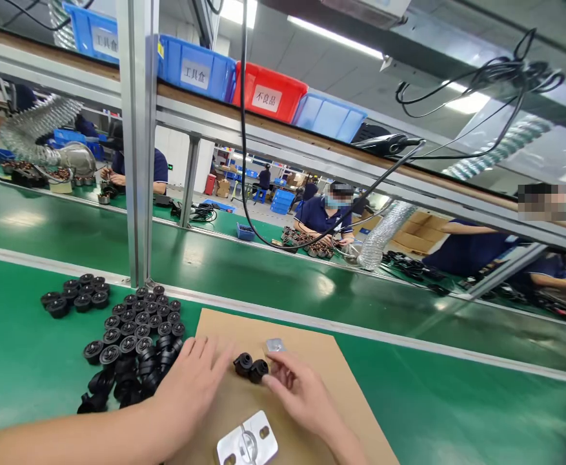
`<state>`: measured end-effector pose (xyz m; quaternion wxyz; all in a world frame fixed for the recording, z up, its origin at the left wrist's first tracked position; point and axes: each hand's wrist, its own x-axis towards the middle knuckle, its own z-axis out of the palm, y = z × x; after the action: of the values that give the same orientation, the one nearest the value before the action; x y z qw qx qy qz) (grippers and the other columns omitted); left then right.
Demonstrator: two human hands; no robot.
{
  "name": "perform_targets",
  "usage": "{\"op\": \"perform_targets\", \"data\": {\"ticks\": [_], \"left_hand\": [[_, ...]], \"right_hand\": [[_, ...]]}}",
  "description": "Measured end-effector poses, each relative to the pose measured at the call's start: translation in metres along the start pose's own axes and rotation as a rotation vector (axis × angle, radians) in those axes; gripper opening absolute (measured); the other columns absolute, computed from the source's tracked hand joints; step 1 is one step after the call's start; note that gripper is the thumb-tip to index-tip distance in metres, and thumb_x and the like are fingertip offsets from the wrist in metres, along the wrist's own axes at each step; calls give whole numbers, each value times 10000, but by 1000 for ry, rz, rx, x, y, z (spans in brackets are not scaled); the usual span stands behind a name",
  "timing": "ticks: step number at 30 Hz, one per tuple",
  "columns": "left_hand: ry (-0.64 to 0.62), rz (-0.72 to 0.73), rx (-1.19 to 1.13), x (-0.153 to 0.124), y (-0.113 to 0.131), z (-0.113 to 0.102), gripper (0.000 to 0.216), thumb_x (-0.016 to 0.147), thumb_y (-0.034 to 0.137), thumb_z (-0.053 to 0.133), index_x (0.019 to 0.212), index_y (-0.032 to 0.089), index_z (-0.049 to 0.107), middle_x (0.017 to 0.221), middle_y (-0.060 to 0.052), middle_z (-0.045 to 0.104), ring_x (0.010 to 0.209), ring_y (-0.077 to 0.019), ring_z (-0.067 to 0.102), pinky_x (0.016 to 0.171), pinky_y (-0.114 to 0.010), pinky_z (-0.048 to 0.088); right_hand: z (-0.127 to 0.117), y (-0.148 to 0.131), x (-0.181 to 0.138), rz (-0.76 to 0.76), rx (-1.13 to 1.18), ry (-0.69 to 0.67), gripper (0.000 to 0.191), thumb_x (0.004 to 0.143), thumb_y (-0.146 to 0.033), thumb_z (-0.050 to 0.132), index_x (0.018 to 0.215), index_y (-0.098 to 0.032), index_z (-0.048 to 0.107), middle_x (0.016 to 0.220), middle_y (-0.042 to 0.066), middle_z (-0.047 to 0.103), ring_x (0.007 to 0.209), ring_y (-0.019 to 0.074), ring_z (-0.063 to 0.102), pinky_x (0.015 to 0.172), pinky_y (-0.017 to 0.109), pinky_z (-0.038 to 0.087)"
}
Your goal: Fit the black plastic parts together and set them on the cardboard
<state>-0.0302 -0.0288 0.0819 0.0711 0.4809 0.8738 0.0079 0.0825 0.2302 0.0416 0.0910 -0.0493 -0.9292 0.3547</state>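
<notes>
My left hand (190, 384) lies on a brown cardboard sheet (321, 361) with its fingers stretched out, holding nothing, just right of a heap of black round parts (135, 342). My right hand (297, 391) pinches one of two black round parts (251, 368) that sit together on the cardboard between my hands. A small shiny metal piece (274, 345) lies just behind them. A silver metal fixture with two slots (247, 442) sits on the cardboard below my hands.
A second cluster of black parts (77, 294) lies further left on the green bench (457, 400). An aluminium post (137, 142) stands behind the heap. A green conveyor belt (263, 271) runs beyond. Other people work at the far side. Blue and red bins (268, 93) sit on the overhead shelf.
</notes>
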Motion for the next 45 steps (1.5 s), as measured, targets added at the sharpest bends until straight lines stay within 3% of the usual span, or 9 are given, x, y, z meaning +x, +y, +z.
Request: {"op": "perform_targets", "data": {"ticks": [6,14,20,25,31,35,39,41,45], "left_hand": [[-51,-21,208,-1,-5,0,787,843,-27,404,1623,75,368,1193,-246,625,1121,-399,599,1031,-593,444],[-55,90,-73,2,-18,10,962,732,-53,551,1640,158,311,1251,-194,631,1108,-368,606,983,-533,475],[-20,57,-209,2,-24,-10,833,803,-65,471,1601,158,389,1253,-188,644,1098,-340,584,990,-501,459],[46,141,-1052,4,-7,-15,731,902,149,642,1582,258,398,1240,-94,672,1022,-218,599,965,-396,474],[-161,13,-1907,6,21,21,864,672,350,983,1362,91,532,993,-105,670,852,-134,621,868,-302,486],[-109,126,-1648,5,13,9,768,762,406,910,1386,131,555,1131,-134,684,922,-176,638,899,-333,502],[204,296,-547,7,-28,-27,388,909,64,565,1252,205,682,1340,-114,612,1244,-282,544,1081,-443,426],[214,213,-97,10,-55,-37,521,825,-52,482,1226,200,699,1400,-140,559,1302,-350,475,1047,-507,421],[132,118,125,19,-100,-38,499,795,-50,493,1164,167,749,1423,-185,519,1404,-402,386,1113,-552,365]], "right_hand": [[-10,19,13,-143,-313,93,470,1056,-341,494,1523,-291,473,1552,88,465,1452,309,376,1153,554,433],[-25,17,3,47,-459,88,285,882,-296,665,1143,-185,685,1150,155,649,1157,377,549,962,603,514],[-21,3,-5,-192,-214,332,284,1023,-369,582,1251,-218,658,1282,143,626,1213,306,602,987,494,559],[6,-38,-14,-508,-174,202,459,957,-227,640,1411,-238,578,1337,143,628,1140,260,681,916,379,605],[14,-71,-21,-733,-211,193,504,930,-260,739,1406,-232,578,1203,92,713,1080,228,710,865,307,603],[11,-63,-20,-494,139,116,296,957,-236,688,1251,-241,659,1141,89,701,981,202,704,786,291,596],[3,-41,-10,57,890,159,395,975,-522,669,1205,-202,669,997,104,660,773,183,643,581,275,553],[-2,-34,-3,229,1198,183,454,947,-560,692,1197,-181,683,961,97,644,726,161,605,555,260,530],[-4,-31,8,412,1462,243,497,806,-477,859,1173,-168,730,1043,96,671,729,119,591,616,228,542]]}}
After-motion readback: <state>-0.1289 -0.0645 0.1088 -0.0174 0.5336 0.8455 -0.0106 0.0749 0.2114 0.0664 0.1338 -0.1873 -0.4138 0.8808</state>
